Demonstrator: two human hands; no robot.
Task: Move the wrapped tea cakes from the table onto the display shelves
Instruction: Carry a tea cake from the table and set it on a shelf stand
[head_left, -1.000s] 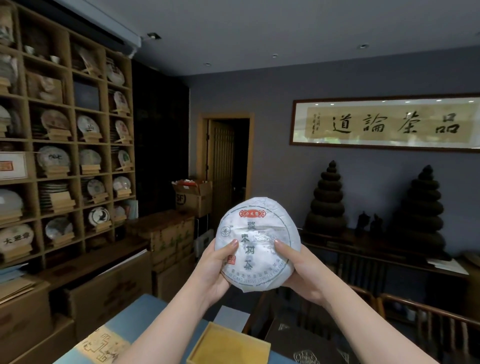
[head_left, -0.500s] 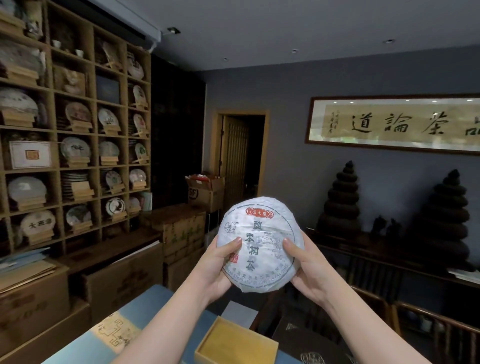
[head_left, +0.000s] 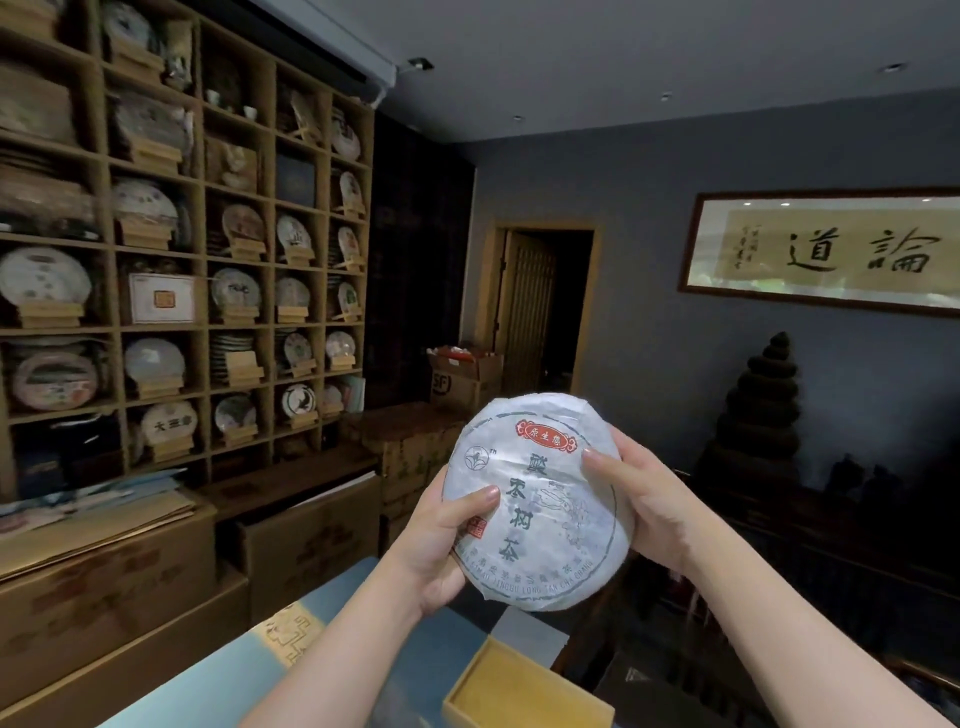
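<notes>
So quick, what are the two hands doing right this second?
Left hand: closed on the wrapped tea cake, thumb on its face.
Right hand: closed on the same tea cake, gripping its right edge.

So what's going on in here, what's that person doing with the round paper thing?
A person is holding a wrapped tea cake up in front of them with both hands, printed face toward the camera. The left hand grips its lower left edge and the right hand its right edge, thumbs on the front. The display shelves, which hold many similar cakes on small stands, are off to the left. The cake is not yet shelved. An open yellow box sits on the table below.
</notes>
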